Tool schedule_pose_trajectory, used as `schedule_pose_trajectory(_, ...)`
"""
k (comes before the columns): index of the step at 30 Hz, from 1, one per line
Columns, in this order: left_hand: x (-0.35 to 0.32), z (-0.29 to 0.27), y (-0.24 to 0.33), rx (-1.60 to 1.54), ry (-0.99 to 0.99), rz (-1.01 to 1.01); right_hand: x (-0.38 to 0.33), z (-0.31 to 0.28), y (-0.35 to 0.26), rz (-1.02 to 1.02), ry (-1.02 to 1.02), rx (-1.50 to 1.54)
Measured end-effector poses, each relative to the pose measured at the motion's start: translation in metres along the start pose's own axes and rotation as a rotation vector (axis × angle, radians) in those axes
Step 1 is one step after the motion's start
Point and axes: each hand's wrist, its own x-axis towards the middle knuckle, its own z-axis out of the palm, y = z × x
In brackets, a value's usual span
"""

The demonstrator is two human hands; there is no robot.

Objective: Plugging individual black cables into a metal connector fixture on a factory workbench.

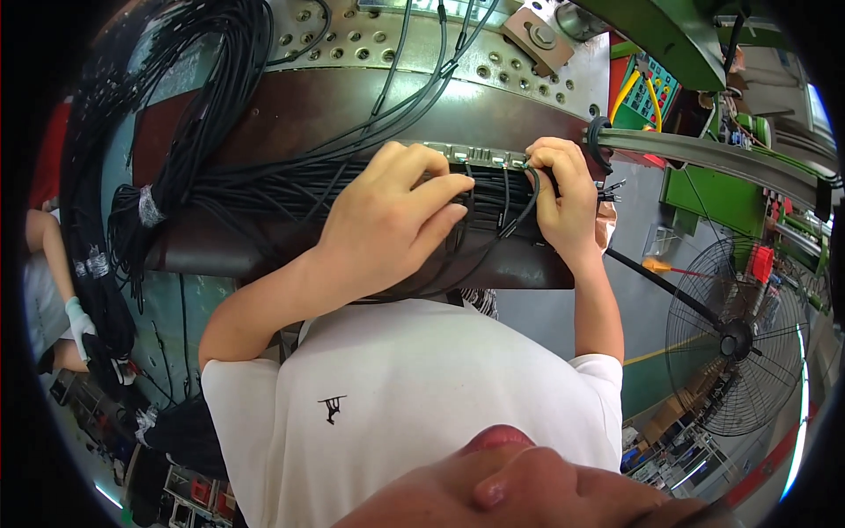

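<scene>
Right hand (568, 194) pinches a black cable (534, 201) at the metal strip (482, 157); left hand (387, 216): hold unclear. Crossing cables (273, 191) could snag, tugging that end askew.

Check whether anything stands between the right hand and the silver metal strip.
Nothing visible does: the right hand has its fingertips at the right end of the silver metal strip. One black cable curves up to those fingertips; whether they grip it is unclear.
</scene>
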Motion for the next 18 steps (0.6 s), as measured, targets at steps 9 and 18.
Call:
schedule_pose_trajectory(9,0.030,-0.046,-0.036,0.103,0.060,0.055,-0.005,0.005,0.003,-0.083,0.003,-0.174)
schedule_pose_trajectory(18,0.138,0.011,-0.070,-1.290,-0.009,-0.672,0.145,0.000,0.033,0.186,0.049,-0.203)
